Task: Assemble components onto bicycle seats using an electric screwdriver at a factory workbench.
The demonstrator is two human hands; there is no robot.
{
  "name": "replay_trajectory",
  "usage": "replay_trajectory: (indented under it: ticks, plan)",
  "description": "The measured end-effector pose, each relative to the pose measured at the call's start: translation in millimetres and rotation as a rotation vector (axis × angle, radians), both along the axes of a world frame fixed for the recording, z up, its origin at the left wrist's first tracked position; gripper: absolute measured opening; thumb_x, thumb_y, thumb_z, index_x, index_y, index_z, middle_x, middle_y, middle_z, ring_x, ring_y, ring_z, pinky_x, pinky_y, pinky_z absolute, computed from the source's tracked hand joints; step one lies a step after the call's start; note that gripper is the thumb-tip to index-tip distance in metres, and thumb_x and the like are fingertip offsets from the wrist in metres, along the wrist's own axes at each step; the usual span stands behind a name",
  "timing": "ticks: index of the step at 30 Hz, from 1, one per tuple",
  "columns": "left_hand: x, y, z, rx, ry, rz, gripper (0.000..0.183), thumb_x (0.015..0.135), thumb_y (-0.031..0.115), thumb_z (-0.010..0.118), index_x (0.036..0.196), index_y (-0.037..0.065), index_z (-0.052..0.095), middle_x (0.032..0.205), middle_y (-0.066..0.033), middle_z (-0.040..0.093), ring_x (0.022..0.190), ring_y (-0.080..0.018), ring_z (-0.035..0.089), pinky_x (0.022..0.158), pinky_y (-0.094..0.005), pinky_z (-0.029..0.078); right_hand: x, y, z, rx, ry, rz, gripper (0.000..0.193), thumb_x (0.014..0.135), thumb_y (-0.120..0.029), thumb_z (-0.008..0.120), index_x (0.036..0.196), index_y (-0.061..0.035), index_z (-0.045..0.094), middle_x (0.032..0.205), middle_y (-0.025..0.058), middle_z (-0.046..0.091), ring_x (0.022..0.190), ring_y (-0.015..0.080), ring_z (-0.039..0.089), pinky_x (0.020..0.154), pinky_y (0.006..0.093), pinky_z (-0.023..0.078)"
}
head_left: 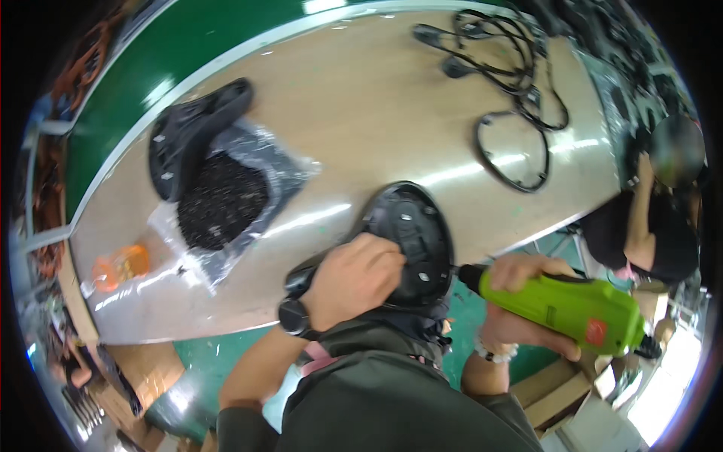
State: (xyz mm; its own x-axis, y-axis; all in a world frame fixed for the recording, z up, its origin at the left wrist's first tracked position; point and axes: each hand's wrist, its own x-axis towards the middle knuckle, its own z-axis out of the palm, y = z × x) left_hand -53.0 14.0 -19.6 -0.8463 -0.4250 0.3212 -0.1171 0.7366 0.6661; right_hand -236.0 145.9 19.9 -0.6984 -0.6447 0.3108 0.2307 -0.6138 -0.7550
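A black molded plastic part (414, 233) with a rounded end and small bright spots inside lies at the table's near edge, close to my body. My left hand (358, 275) is closed against its left side, fingers curled; anything small between the fingertips is hidden. A green electric screwdriver (561, 309) is gripped in my right hand (520, 305). Its dark tip points left, at the part's right rim; whether it touches is unclear. Further left, an opened clear plastic bag (282, 169) holds a heap of small black screws (222, 200).
Another black molded part (199, 132) leans beside the bag. An orange container (120, 267) stands at the table's left end. Black rings and looped strips (512, 75) lie at the far right. Beyond the table's right edge sits another person (648, 218). Cardboard boxes (553, 392) stand below.
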Motion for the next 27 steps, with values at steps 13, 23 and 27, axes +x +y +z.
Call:
replay_trajectory:
  ticks: [13, 23, 27]
  plan:
    - [-0.1, 8.9, -11.3, 0.068, 0.147, 0.064, 0.025, 0.076, 0.008, 0.068, 0.1, 0.005, 0.063, 0.095, -0.0077, 0.061, 0.088, -0.0257, 0.06, 0.076, -0.0359, 0.052, -1.5, 26.6, -2.5, -0.454, -0.839, 0.003, 0.109, 0.046, -0.078, 0.079, 0.122, -0.005, 0.048, 0.094, 0.0097, 0.051, 0.094, 0.024, 0.049, 0.083, 0.0388, 0.039]
    - [45.4, 37.6, 20.0, 1.107, 0.293, 0.279, 0.008, 0.092, -0.001, 0.063, 0.099, -0.002, 0.067, 0.1, -0.0089, 0.066, 0.092, -0.017, 0.064, 0.082, -0.0284, 0.051, 54.1, -21.4, 56.5, -0.175, 0.1, 0.229, 0.094, 0.074, -0.084, 0.06, 0.13, -0.008, 0.053, 0.086, 0.0098, 0.065, 0.071, 0.0254, 0.061, 0.062, 0.0381, 0.047]
    - [53.6, 39.5, 22.6, 1.274, 0.359, 0.22, 0.014, 0.093, -0.008, 0.057, 0.104, -0.004, 0.066, 0.103, -0.0106, 0.064, 0.087, -0.0133, 0.061, 0.08, -0.025, 0.05, 68.7, -24.6, 62.1, -0.156, 0.205, 0.138, 0.089, 0.078, -0.084, 0.054, 0.129, -0.0106, 0.052, 0.084, 0.0091, 0.066, 0.067, 0.027, 0.064, 0.061, 0.0397, 0.051]
